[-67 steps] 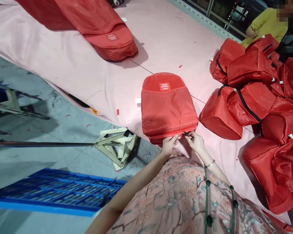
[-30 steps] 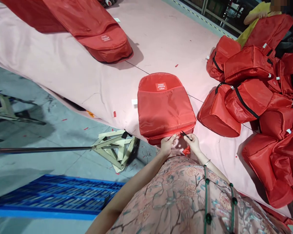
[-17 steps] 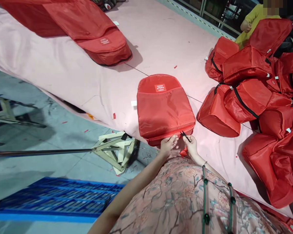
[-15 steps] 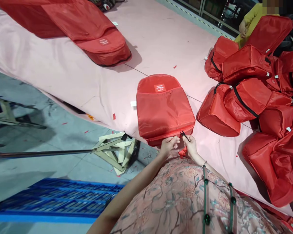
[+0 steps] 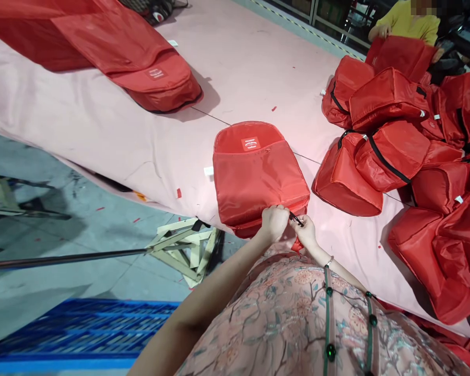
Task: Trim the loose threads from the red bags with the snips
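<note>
A red fabric bag [image 5: 260, 180] with a rounded top, a front pocket and a small printed label lies flat on the pink-covered table. My left hand [image 5: 275, 223] is closed at the bag's near edge, gripping the fabric there; its fingertips are hidden. Close beside it, my right hand [image 5: 306, 232] holds small black thread snips [image 5: 296, 219], their tip pointing at the left hand. Red scrap material [image 5: 297, 245] hangs just below my right hand. A white tag [image 5: 209, 171] sticks out on the bag's left side.
Several red bags [image 5: 347, 175] with black trim are heaped to the right. More red bags [image 5: 156, 78] lie at the upper left. Behind the heap, a person in a yellow top [image 5: 411, 23] handles a red bag. A blue slatted crate [image 5: 82, 324] and a wooden-footed stand [image 5: 188, 245] are on the floor.
My left hand has moved up onto the bag's near edge and closed more tightly. The snips have turned and dropped slightly beside it. The person in yellow has lowered a red bag.
</note>
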The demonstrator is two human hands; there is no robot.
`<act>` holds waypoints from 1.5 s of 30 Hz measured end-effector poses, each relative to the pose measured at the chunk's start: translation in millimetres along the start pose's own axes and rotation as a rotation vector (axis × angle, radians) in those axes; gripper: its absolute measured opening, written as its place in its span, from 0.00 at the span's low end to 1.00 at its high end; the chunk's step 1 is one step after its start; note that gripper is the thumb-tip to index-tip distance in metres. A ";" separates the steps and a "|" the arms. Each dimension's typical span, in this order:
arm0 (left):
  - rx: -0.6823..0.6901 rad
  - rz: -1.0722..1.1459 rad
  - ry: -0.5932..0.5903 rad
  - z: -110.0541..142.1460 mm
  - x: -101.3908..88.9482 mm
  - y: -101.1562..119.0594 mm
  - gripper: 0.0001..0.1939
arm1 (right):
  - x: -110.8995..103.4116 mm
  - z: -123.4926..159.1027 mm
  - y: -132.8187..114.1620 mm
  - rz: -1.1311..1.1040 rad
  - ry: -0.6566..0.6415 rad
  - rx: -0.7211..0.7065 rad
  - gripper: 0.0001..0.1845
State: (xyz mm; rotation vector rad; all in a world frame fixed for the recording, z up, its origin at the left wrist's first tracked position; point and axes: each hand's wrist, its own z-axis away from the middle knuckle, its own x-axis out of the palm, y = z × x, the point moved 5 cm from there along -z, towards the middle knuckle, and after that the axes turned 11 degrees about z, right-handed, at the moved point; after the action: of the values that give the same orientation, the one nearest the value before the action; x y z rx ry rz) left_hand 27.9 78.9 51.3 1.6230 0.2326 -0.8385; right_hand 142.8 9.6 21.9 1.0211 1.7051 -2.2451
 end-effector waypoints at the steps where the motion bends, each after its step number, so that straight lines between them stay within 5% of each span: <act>1: 0.040 -0.071 -0.034 0.1 1.3 1.8 0.08 | -3.9 1.0 -2.3 0.139 0.009 -0.043 0.16; 5: 0.183 -0.242 -0.096 4.4 3.2 1.8 0.08 | -11.9 6.3 -11.0 0.609 -0.006 -0.178 0.15; 8: 0.217 -0.237 -0.062 8.0 3.1 -4.0 0.09 | -11.2 9.0 -15.7 0.730 -0.022 -0.244 0.16; 20: 0.207 -0.149 0.251 27.3 -3.1 -32.3 0.12 | -20.8 -0.3 -25.9 0.615 -0.146 -0.262 0.14; 29: 0.182 0.048 0.287 29.5 -8.2 -31.5 0.10 | -13.7 -12.5 -41.7 0.641 -0.237 -0.350 0.11; 33: 0.308 0.110 0.202 37.4 -13.3 -37.9 0.14 | -21.4 -15.8 -30.2 0.405 -0.207 -0.351 0.14; 37: 0.302 -0.059 0.152 37.6 -13.1 -41.6 0.15 | -27.8 -20.5 -20.2 0.306 -0.101 -0.418 0.17; 41: 0.186 -0.227 0.084 25.7 -6.6 -37.6 0.16 | -18.3 -32.3 -19.1 0.452 -0.106 -0.504 0.17; 45: 0.029 -0.177 -0.010 7.7 -6.7 -34.7 0.14 | -8.6 -50.5 -25.5 0.713 -0.159 -0.431 0.15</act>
State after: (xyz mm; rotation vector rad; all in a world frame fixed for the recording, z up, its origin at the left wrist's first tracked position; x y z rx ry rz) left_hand 0.0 82.4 28.5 1.6415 0.3626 -0.9886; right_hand 158.3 61.2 40.9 1.0768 1.3672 -1.4007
